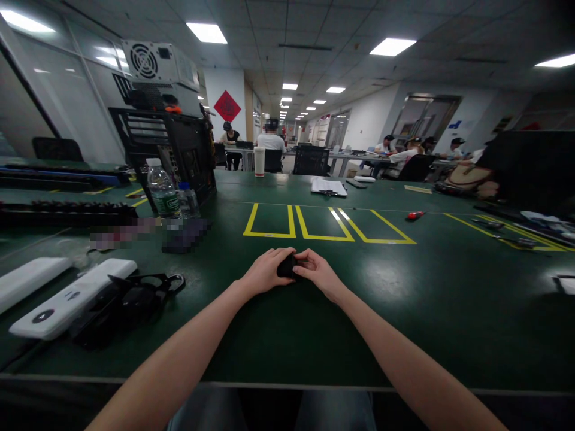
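My left hand (266, 270) and my right hand (318, 270) meet in the middle of the green table (404, 311), both with fingers curled round a small black object (287, 266) held between them. The object rests low, at or just above the tabletop, and the fingers hide most of it. Beyond the hands, yellow tape rectangles (314, 224) are marked on the table.
At the left lie white flat devices (72, 297) and a black strap bundle (130, 296). A water bottle (162, 191) and an open computer case (171, 149) stand at the back left. A notepad (329, 187), white cup (259, 161) and red tool (415, 215) sit farther off. People sit at distant tables.
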The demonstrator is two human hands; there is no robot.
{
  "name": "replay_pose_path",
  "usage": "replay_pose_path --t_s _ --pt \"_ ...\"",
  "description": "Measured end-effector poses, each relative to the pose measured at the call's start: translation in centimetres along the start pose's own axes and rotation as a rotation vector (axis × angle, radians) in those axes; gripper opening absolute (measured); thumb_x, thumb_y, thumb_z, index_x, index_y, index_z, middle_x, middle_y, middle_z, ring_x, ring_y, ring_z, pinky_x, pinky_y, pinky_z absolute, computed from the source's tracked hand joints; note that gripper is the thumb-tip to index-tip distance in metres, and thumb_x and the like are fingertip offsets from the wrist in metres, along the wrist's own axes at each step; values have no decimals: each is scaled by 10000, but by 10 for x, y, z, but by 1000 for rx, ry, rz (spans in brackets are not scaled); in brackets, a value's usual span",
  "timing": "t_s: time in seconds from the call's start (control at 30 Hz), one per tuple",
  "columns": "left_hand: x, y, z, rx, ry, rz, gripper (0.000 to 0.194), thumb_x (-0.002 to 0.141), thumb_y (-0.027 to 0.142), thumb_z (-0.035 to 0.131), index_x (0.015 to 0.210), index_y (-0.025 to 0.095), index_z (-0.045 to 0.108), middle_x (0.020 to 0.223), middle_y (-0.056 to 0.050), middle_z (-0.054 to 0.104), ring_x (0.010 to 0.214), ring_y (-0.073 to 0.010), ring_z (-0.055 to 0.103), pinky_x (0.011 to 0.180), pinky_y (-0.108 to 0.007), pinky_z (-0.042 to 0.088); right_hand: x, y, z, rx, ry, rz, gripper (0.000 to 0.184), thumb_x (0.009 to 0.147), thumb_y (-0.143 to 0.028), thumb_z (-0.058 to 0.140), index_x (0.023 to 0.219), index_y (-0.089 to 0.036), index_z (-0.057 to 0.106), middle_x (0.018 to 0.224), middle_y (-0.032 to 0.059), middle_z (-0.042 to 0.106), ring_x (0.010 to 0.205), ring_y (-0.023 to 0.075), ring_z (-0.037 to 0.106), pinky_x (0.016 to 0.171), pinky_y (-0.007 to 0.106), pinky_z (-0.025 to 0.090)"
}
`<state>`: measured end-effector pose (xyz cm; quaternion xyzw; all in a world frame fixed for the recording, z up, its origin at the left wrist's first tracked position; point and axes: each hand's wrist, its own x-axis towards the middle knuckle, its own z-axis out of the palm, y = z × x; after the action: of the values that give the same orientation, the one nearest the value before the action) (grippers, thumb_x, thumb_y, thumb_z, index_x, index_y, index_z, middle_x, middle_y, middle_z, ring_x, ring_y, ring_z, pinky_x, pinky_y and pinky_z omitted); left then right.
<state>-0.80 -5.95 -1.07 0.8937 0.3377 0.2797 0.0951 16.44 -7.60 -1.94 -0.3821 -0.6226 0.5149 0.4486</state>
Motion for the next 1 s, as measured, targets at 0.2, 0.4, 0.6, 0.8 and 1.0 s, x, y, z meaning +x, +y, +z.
replay_pose_path --t_s 0.2,0.4,0.6,0.8,1.0 --pt "1 -6 2 0 9 -18 668 630 330 625 1206 252 295 1163 -53 459 1036 -232 445 848 -394 376 2 3 2 -9 16 -31 208 697 -295 550 873 -198 496 928 13 533 897 151 526 798 310 422" --pt "1 -7 3 0 7 -8 657 636 330 617 1203 247 295 1144 -53 469 1004 -221 461 832 -382 385 4 4 0 -69 11 17 291 710 -318 535 971 -203 478 986 29 514 928 152 504 830 326 399" --pt "3 -8 3 -14 7 -7 642 631 326 619 1189 245 312 1133 -53 477 993 -222 465 837 -378 381 3 0 -4 -22 -85 54 292 669 -306 583 926 -210 481 949 20 537 912 157 521 819 332 410" --pt "4 -8 2 -36 -2 -15 655 631 327 619 1199 253 302 1149 -52 468 1018 -224 453 843 -384 374 4 1 0 -6 -12 52 230 711 -351 522 883 -203 483 858 12 545 837 146 532 744 315 454" --pt "5 -7 2 -50 -16 -32 640 635 325 614 1196 257 313 1129 -51 481 1001 -220 463 823 -379 390 7 3 -2 -18 -2 96 281 708 -332 532 937 -180 473 950 40 534 872 156 527 761 326 450"
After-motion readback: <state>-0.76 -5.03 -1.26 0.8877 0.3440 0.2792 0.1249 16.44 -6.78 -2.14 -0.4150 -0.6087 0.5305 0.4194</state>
